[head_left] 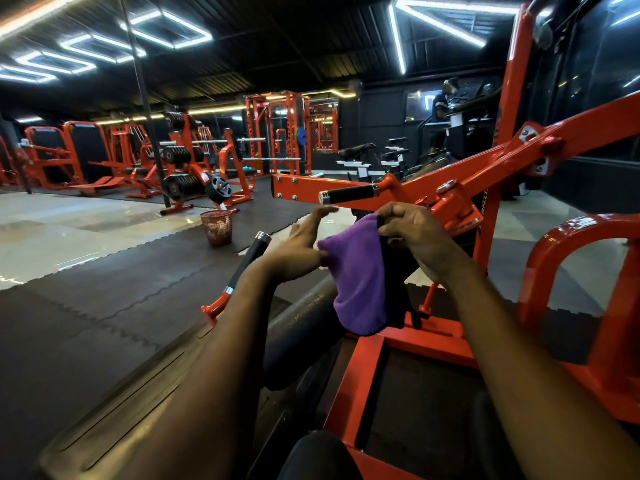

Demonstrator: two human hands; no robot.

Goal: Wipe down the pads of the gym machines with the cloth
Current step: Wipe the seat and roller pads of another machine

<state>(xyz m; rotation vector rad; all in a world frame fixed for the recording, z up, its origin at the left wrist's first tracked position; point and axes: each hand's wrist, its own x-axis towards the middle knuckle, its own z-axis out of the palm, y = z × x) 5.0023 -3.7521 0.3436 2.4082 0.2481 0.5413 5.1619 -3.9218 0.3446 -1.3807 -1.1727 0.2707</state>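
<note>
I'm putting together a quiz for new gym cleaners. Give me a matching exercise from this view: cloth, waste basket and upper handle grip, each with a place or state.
Things:
1 cloth
2 waste basket
3 upper handle grip

Places or states:
a stands on the floor
b black, sticks out from the orange frame
c purple, hangs from the right hand

Pairs: 1-c, 2-a, 3-b
</note>
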